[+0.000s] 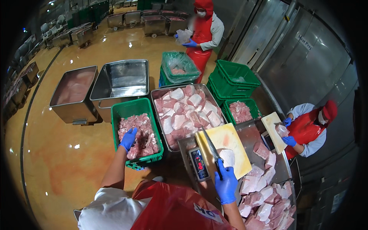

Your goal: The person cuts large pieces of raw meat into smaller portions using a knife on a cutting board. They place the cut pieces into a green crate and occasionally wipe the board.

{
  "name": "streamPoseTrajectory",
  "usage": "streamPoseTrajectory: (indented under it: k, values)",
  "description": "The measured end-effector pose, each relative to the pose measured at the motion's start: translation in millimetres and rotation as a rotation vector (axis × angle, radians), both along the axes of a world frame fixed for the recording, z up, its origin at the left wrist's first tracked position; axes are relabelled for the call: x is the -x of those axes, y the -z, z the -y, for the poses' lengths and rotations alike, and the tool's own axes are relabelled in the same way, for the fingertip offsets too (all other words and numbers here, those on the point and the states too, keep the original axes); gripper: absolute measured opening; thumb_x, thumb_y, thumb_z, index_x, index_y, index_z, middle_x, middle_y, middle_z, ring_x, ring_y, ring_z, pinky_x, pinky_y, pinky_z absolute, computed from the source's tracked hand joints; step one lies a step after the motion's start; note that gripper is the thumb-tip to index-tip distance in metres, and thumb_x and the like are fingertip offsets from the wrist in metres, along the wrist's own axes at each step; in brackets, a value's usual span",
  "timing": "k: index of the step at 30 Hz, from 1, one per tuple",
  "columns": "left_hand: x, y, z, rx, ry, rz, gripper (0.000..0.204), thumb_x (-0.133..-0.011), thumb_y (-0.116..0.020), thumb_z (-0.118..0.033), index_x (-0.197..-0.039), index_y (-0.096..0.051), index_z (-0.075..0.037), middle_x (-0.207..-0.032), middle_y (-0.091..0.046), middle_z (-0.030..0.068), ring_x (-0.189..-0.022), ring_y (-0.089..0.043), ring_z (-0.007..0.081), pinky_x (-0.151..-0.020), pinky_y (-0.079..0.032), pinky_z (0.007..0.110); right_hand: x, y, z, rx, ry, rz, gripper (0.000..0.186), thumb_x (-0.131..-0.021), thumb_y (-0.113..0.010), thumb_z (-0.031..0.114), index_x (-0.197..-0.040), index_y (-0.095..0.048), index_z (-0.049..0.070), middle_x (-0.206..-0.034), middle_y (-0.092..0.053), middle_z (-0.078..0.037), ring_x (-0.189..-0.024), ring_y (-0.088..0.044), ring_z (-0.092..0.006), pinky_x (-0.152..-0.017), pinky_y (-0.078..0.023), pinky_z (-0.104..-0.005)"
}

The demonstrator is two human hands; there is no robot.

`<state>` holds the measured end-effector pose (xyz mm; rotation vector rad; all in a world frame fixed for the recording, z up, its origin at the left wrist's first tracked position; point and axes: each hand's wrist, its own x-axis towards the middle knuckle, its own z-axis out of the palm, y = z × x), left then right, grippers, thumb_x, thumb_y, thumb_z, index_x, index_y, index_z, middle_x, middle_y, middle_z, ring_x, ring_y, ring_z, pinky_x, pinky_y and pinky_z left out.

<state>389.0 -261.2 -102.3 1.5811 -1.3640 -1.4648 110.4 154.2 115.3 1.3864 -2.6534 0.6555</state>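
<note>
The floor (pixel 80 161) is yellow-brown and looks wet, with small white reflections (pixel 76 146) of light. On the far side, several steel carts (pixel 155 26) are standing in a row. To the right rises a grey metal wall (pixel 329 73), bearing a white sign (pixel 304 41).

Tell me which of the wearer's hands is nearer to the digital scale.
Right. The right hand, gripping a knife, is just right of the digital scale; the left hand is farther away to its left, at the meat in a green crate.
</note>
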Motion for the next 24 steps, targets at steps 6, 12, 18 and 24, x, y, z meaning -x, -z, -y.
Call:
streamPoseTrajectory:
  k: [6,12,18,24]
  values:
    - [8,33,24,-0.168,0.268,-0.138,0.044,-0.107,-0.062,-0.046,-0.121,-0.07,-0.005,-0.099,-0.075,0.0145,-0.075,-0.071,0.0255,-0.067,-0.057,0.038,25,28,-24,0.274,0.14,0.156,0.058,-0.094,-0.07,0.003,-0.151,-0.059,0.002,-0.119,-0.072,-0.024,-0.103,-0.074,-0.0336,-0.093,-0.058,-0.0399]
    - [54,30,28,0.144,0.419,0.109,0.079,-0.102,-0.068,-0.05,-0.148,-0.055,0.012,-0.151,-0.059,0.0303,-0.142,-0.057,0.039,-0.12,-0.043,0.04,24,63,-56,0.495,0.45,0.576,0.051,-0.099,-0.062,-0.002,-0.15,-0.055,-0.009,-0.141,-0.069,-0.02,-0.125,-0.068,-0.0231,-0.106,-0.053,-0.0347]
    - [64,30,37,0.156,0.515,0.162,0.078,-0.101,-0.069,-0.049,-0.146,-0.055,0.013,-0.147,-0.062,0.0316,-0.138,-0.061,0.0397,-0.117,-0.047,0.041,0,82,-62,0.487,0.613,0.738,0.052,-0.1,-0.061,-0.005,-0.15,-0.052,-0.013,-0.141,-0.068,-0.02,-0.126,-0.067,-0.0234,-0.109,-0.051,-0.0347]
    - [63,59,50,0.054,0.579,0.162,0.078,-0.099,-0.07,-0.049,-0.15,-0.054,0.008,-0.133,-0.071,0.0284,-0.123,-0.07,0.0371,-0.104,-0.055,0.044,-16,69,-43,0.457,0.667,0.736,0.053,-0.101,-0.062,-0.004,-0.154,-0.052,-0.007,-0.138,-0.07,-0.016,-0.098,-0.07,-0.0147,-0.066,-0.055,-0.0257]
